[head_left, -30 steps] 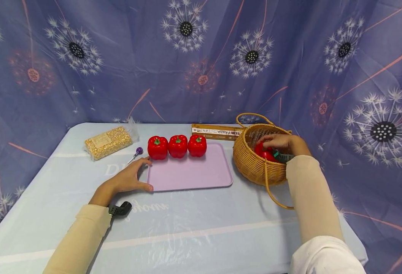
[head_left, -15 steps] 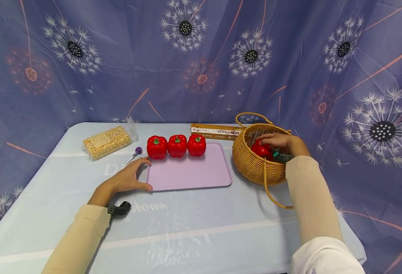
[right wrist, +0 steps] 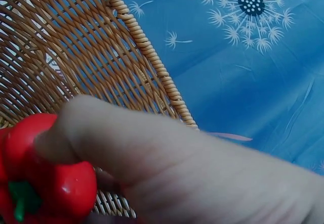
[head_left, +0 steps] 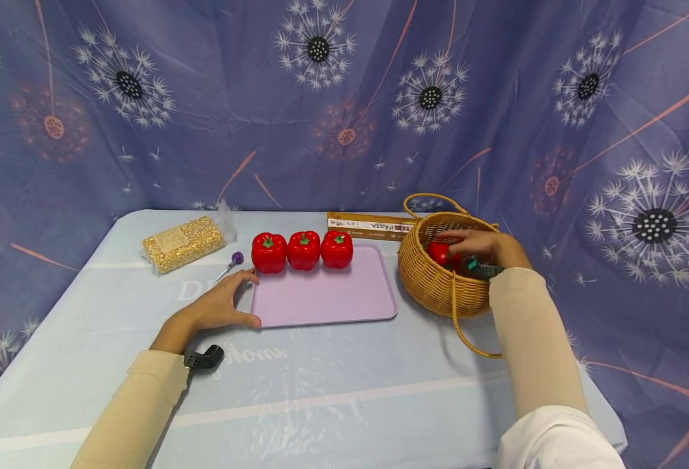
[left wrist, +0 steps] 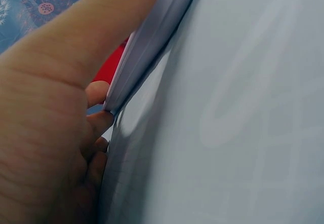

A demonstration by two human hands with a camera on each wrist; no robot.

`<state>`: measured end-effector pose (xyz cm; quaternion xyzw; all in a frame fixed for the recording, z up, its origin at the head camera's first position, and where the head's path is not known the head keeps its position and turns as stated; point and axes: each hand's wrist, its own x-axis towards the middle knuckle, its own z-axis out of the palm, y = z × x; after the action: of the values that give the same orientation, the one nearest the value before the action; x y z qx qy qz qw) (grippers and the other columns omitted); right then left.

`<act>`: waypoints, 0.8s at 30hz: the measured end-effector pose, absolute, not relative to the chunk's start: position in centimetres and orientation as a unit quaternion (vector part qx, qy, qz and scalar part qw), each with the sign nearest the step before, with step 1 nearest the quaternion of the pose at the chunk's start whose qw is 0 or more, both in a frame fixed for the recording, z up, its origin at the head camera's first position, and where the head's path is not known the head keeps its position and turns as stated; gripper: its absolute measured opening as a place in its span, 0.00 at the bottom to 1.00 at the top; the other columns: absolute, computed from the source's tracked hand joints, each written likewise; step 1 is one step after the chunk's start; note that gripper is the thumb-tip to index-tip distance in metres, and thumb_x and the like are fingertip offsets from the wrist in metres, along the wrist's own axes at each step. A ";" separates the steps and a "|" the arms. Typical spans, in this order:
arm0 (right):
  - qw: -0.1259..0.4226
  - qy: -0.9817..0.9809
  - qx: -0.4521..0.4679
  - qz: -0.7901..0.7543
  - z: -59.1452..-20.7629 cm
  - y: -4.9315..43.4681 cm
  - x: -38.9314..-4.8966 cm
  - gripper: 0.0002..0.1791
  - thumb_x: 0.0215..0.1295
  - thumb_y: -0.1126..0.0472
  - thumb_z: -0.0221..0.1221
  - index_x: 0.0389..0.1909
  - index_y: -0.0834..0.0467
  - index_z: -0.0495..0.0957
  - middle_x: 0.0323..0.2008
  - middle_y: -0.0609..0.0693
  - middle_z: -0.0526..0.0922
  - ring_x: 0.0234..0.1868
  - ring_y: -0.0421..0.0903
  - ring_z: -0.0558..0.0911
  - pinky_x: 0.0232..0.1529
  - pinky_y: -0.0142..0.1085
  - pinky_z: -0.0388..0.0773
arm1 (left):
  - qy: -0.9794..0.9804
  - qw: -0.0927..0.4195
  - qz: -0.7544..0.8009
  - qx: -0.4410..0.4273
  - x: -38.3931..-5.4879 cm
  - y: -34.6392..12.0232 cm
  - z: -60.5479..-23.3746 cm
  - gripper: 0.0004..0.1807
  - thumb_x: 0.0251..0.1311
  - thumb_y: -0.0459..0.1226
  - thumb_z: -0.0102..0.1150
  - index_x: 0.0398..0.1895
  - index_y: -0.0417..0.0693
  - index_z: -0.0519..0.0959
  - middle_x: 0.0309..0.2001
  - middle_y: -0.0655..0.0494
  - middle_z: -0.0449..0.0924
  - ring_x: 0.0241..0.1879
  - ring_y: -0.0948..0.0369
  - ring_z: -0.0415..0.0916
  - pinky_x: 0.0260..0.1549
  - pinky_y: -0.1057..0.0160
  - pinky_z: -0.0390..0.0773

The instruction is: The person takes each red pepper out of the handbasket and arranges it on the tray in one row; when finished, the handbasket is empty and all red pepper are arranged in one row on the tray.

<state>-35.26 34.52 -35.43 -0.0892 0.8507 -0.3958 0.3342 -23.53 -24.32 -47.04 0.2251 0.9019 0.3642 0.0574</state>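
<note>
My left hand [head_left: 218, 306] holds the left end of a lilac tray [head_left: 329, 296], thumb at the near corner and fingers farther back. Three red bell peppers with green stems, the left one [head_left: 269, 253], the middle one [head_left: 304, 251] and the right one [head_left: 337, 249], stand in a row along the tray's far side. Inside a wicker basket [head_left: 438, 293], my right hand [head_left: 476, 242] grips another red bell pepper [right wrist: 66, 188]. The right wrist view shows the thumb across its top; the other fingers are mostly hidden.
A bag of yellow kernels [head_left: 184, 244] lies at the back left, with a purple-headed lollipop [head_left: 236, 258] between it and the tray. Behind the tray is a pasta box [head_left: 370, 226], partly covered by the basket. The basket's near handle [head_left: 461, 329] hangs onto the table.
In the basket, my right hand has shifted its hold and the red pepper there has moved slightly left and turned. The left hand, tray and three peppers stay put.
</note>
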 end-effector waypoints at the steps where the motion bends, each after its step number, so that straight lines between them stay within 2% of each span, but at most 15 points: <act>1: 0.342 0.846 -0.093 -0.399 -35.4 34.5 -35.3 0.40 0.73 0.63 0.54 0.81 0.56 0.47 0.70 0.67 0.61 0.48 0.51 0.77 0.45 0.42 0.81 | 0.902 0.057 0.364 0.225 -23.5 -24.3 -47.1 0.54 0.38 0.57 0.82 0.67 0.45 0.66 0.77 0.37 0.54 0.75 0.40 0.48 0.71 0.36 0.49; 4: 0.367 0.826 -0.098 -0.417 -35.2 34.5 -35.3 0.44 0.69 0.68 0.56 0.81 0.55 0.45 0.70 0.68 0.59 0.44 0.52 0.78 0.41 0.41 0.82 | 0.902 0.057 0.365 0.224 -23.6 -24.3 -47.0 0.54 0.39 0.57 0.82 0.67 0.45 0.66 0.77 0.38 0.54 0.75 0.40 0.48 0.71 0.36 0.49; 7: 0.376 0.821 -0.082 -0.421 -35.2 34.4 -35.1 0.45 0.65 0.70 0.60 0.80 0.59 0.49 0.64 0.67 0.65 0.42 0.51 0.79 0.41 0.39 0.82 | 0.902 0.060 0.366 0.222 -23.5 -24.4 -47.0 0.53 0.39 0.57 0.82 0.67 0.45 0.66 0.77 0.38 0.54 0.75 0.40 0.49 0.71 0.35 0.49; 10: 0.372 0.828 -0.073 -0.413 -35.2 34.3 -35.0 0.44 0.64 0.68 0.63 0.77 0.63 0.51 0.62 0.65 0.68 0.47 0.52 0.80 0.46 0.41 0.82 | 0.901 0.063 0.368 0.221 -23.5 -24.4 -47.0 0.54 0.39 0.57 0.82 0.67 0.45 0.66 0.76 0.37 0.54 0.75 0.40 0.49 0.71 0.35 0.49; 12: 0.366 0.833 -0.068 -0.409 -35.3 34.3 -35.0 0.46 0.65 0.66 0.64 0.78 0.62 0.49 0.63 0.67 0.68 0.53 0.57 0.79 0.52 0.45 0.80 | 0.901 0.064 0.368 0.220 -23.5 -24.4 -47.0 0.54 0.39 0.57 0.82 0.67 0.45 0.66 0.76 0.37 0.54 0.75 0.40 0.49 0.71 0.35 0.49; 15: 0.352 0.846 -0.088 -0.391 -35.2 34.3 -35.0 0.48 0.66 0.63 0.63 0.80 0.59 0.45 0.70 0.70 0.60 0.66 0.64 0.69 0.63 0.53 0.72 | 0.903 0.063 0.366 0.217 -23.5 -24.4 -46.9 0.54 0.39 0.57 0.82 0.67 0.46 0.66 0.76 0.37 0.55 0.75 0.40 0.49 0.71 0.35 0.50; 17: 0.344 0.851 -0.105 -0.382 -35.0 34.3 -35.0 0.48 0.66 0.64 0.61 0.81 0.57 0.44 0.74 0.69 0.53 0.71 0.66 0.60 0.67 0.56 0.66 | 0.904 0.063 0.364 0.216 -23.6 -24.4 -46.9 0.54 0.39 0.57 0.82 0.68 0.46 0.66 0.76 0.37 0.55 0.75 0.40 0.49 0.70 0.35 0.50; 19: 0.345 0.852 -0.114 -0.377 -34.8 34.2 -34.9 0.47 0.65 0.66 0.59 0.81 0.55 0.47 0.76 0.66 0.51 0.68 0.64 0.63 0.63 0.54 0.70 | 0.904 0.064 0.363 0.214 -23.6 -24.4 -46.9 0.54 0.39 0.57 0.82 0.68 0.46 0.66 0.76 0.37 0.56 0.75 0.40 0.50 0.70 0.34 0.50; 22: 0.373 0.838 -0.103 -0.385 -34.6 34.1 -34.8 0.44 0.64 0.69 0.59 0.80 0.55 0.53 0.71 0.64 0.62 0.53 0.58 0.73 0.50 0.45 0.77 | 0.905 0.066 0.363 0.214 -23.6 -24.4 -46.9 0.54 0.39 0.58 0.82 0.68 0.46 0.65 0.75 0.37 0.56 0.75 0.40 0.50 0.70 0.34 0.51; 24: 0.395 0.828 -0.088 -0.388 -34.5 34.1 -34.9 0.44 0.64 0.70 0.59 0.79 0.57 0.54 0.65 0.63 0.68 0.44 0.54 0.75 0.42 0.41 0.79 | 0.904 0.066 0.364 0.214 -23.6 -24.4 -47.0 0.54 0.39 0.57 0.82 0.68 0.46 0.65 0.75 0.37 0.56 0.75 0.40 0.50 0.70 0.34 0.51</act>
<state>-34.85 34.11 -34.55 -0.0883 0.8279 -0.3884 0.3949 -23.60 -24.39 -47.00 0.2145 0.9040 0.3639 0.0658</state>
